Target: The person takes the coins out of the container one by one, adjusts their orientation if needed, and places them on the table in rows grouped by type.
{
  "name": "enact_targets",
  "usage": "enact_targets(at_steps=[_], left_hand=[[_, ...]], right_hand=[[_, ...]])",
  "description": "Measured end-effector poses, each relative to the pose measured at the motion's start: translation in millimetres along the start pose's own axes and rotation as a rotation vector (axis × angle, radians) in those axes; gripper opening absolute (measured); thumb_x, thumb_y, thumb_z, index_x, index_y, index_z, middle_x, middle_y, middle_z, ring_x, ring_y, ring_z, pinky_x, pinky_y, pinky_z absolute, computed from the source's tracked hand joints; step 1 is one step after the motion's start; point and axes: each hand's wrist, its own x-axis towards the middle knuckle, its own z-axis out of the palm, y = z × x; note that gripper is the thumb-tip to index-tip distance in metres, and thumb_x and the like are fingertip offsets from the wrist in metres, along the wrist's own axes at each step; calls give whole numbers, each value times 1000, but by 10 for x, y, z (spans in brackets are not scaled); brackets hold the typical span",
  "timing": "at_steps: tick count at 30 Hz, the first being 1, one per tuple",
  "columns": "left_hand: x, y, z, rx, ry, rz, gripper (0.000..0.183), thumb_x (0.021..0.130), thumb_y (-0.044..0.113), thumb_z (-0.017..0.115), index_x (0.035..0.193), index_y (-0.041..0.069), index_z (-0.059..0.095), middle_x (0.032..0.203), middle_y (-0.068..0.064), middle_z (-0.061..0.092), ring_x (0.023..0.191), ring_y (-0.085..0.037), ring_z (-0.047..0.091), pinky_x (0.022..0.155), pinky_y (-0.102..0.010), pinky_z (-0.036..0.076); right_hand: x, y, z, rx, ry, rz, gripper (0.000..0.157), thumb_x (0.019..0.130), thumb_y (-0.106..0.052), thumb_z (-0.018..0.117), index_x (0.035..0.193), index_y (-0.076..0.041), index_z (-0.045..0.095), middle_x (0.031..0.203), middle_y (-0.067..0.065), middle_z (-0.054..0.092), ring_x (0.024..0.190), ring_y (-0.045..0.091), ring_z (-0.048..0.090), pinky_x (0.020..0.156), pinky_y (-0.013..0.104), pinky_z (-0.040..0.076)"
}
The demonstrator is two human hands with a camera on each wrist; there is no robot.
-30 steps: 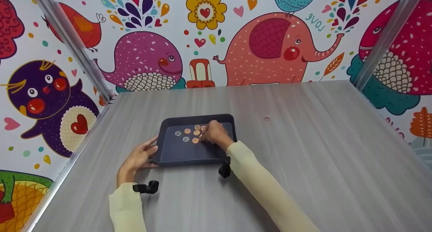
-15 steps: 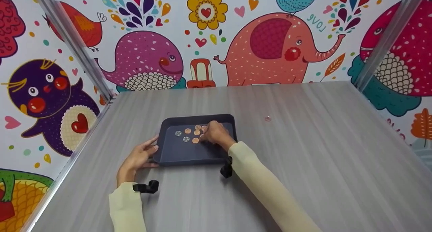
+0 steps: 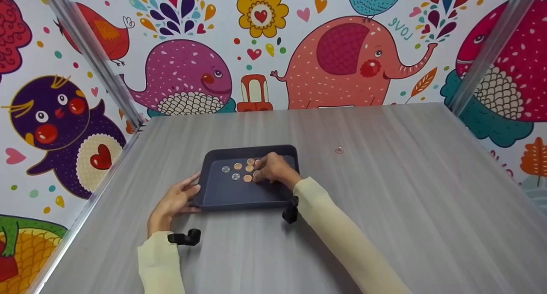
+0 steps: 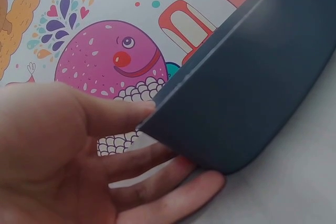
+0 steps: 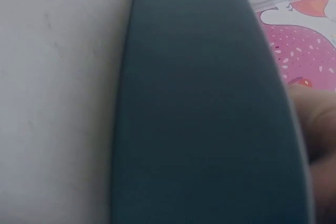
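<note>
- We count one tray (image 3: 230, 195) on the desk (image 3: 406, 191), at least six coins (image 3: 238, 166) inside, one lone coin (image 3: 339, 150) outside.
- Left hand (image 3: 173, 198): fingers gripping the tray's left edge.
- Right hand (image 3: 273, 168): fingers bent among coins, hold unclear.
- Wide desk rightward.

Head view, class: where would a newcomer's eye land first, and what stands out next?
Probably on the bright cartoon wall behind the table, with its salmon elephant right of centre and purple whale to the left. Next comes the dark tray near mid-table, the left hand at its left end and the right hand reaching in beside small coppery and silvery discs.
</note>
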Motion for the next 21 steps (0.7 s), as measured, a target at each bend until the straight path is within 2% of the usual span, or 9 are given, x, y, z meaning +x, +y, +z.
enact_targets(at_steps=[4, 9, 16, 21], left_hand=[[-3, -1, 0, 5, 3, -4, 56, 108, 13, 45, 160, 15, 26, 154, -30, 38, 117, -30, 63, 85, -42, 61], [-4, 2, 1, 14, 8, -7, 56, 107, 14, 46, 160, 14, 26, 156, -30, 37, 126, -36, 58, 86, -43, 61], [5, -10, -13, 4, -5, 2, 56, 107, 14, 45, 160, 13, 24, 155, -31, 36, 121, -32, 61, 85, -44, 61], [0, 1, -24, 14, -18, 5, 58, 108, 16, 46, 160, 13, 22, 155, -32, 34, 119, -31, 63, 83, -43, 61]], right_hand=[[-13, 9, -15, -17, -12, -21, 24, 78, -9, 86, 100, -7, 79, 98, 7, 72, 52, 10, 54, 46, 20, 46], [-21, 22, -18, -49, -17, -87, 19, 80, -12, 85, 98, -6, 80, 88, 6, 74, 50, 9, 55, 44, 20, 45], [-50, 29, -36, -91, -19, -154, 13, 80, -19, 86, 87, -10, 80, 69, -3, 69, 51, 6, 54, 45, 18, 42], [-80, 49, -80, -73, 39, -202, 14, 79, -23, 87, 89, -14, 81, 80, -4, 75, 65, 6, 58, 58, 20, 45]])
